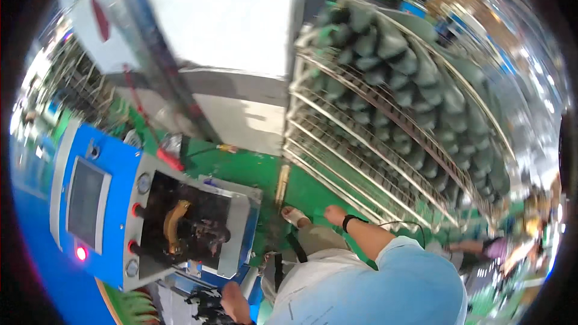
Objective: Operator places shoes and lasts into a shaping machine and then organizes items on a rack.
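Note:
My right hand (335, 214) hangs in front of me over the green floor, near the foot of a wheeled rack. Its fingers look curled in, and I see nothing in them. A black band circles that wrist. At the lower edge, my left hand (233, 302) is beside a black-and-white cloth-like bundle (206, 304), just below the blue machine (108, 204). Blur hides its fingers, and whether it touches the bundle is unclear. The machine has a dark recess holding a curved tan part (175, 226).
A tall metal rack (385, 120) with rows of dark grey rounded pieces fills the right. A grey-white cabinet or panel (235, 108) stands ahead. Green glove-like pieces (135, 308) lie at lower left. Another person (497, 248) is at far right.

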Tool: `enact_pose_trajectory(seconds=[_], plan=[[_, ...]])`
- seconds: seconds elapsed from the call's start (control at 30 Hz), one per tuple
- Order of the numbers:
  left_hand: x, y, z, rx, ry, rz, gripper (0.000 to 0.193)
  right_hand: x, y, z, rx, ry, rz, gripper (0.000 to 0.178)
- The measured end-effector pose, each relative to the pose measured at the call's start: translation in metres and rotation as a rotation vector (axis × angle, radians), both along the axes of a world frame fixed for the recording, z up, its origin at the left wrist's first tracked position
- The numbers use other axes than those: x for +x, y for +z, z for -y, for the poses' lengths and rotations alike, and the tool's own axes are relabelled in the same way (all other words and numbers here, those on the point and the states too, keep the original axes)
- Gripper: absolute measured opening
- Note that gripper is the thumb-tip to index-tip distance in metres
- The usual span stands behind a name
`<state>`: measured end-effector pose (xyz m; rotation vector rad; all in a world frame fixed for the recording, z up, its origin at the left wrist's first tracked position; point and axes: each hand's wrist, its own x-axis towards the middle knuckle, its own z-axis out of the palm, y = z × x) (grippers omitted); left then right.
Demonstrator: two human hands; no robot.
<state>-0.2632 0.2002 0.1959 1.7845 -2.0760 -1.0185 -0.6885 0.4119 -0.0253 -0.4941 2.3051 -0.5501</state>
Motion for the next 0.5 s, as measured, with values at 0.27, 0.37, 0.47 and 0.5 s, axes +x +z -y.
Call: enact_pose_trajectory(seconds=[0.27, 0.37, 0.47, 0.5], plan=[[-0.068, 0.043, 0.070, 0.086, -0.275, -0.326, 0.039, 0.121, 0.014, -0.149, 0.179, -0.185, 0.090, 0.018], [-0.087, 0.041, 0.061, -0.036, -0.423, -0.207, 0.035, 0.147, 0.013, -0.186, 0.263, 0.336, -0.304, 0.022], [-0.119, 0.069, 0.042, -0.145, -0.793, -0.160, 0.030, 0.152, 0.016, -0.204, 0.235, 0.090, -0.361, 0.023], [-0.129, 0.073, 0.035, -0.145, -0.829, -0.211, 0.027, 0.150, 0.022, -0.207, 0.228, 0.085, -0.350, 0.023]])
